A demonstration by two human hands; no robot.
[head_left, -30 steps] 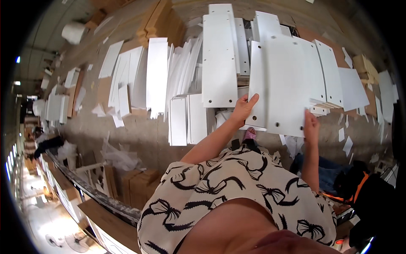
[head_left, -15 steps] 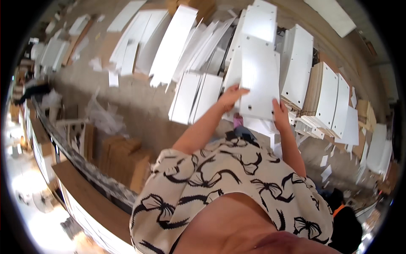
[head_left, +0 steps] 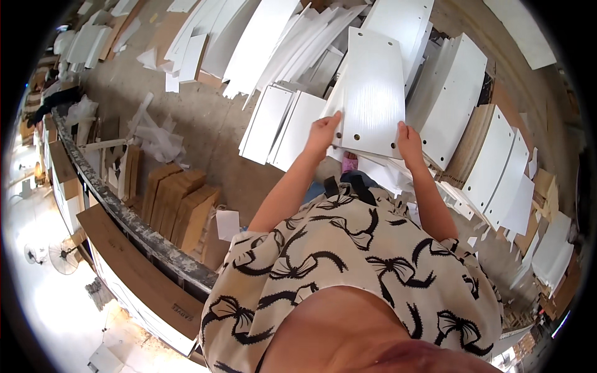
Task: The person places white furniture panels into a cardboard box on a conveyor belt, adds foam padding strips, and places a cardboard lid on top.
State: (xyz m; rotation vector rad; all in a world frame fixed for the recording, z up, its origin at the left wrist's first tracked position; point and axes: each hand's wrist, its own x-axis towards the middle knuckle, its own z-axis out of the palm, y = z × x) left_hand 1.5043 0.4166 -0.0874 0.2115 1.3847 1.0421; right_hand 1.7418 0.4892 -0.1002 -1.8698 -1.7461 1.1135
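Observation:
A white rectangular panel (head_left: 374,93) with dark round holes near its corners is held up in front of me. My left hand (head_left: 323,134) is closed on its left edge close to the near corner. At the opposite edge, my right hand (head_left: 410,145) grips the panel near its other near corner, thumb and fingers along the side. The fingers under the board are partly hidden. Beyond it lies another white panel (head_left: 404,18), partly covered by the held one. To the right stands a stack of white drilled panels (head_left: 451,99), close to my right hand.
Two short white panel stacks (head_left: 266,124) lie left of the held panel. More thick-edged panels (head_left: 488,158) stand at the right. A long metal rail (head_left: 134,227) runs along the left, near brown cardboard pieces (head_left: 180,202) and crumpled clear plastic (head_left: 158,140) on the floor.
The held panel has shifted slightly up and left in view. My left thumb has come off its face, and that hand now holds the edge nearer the corner. The whole view has tilted.

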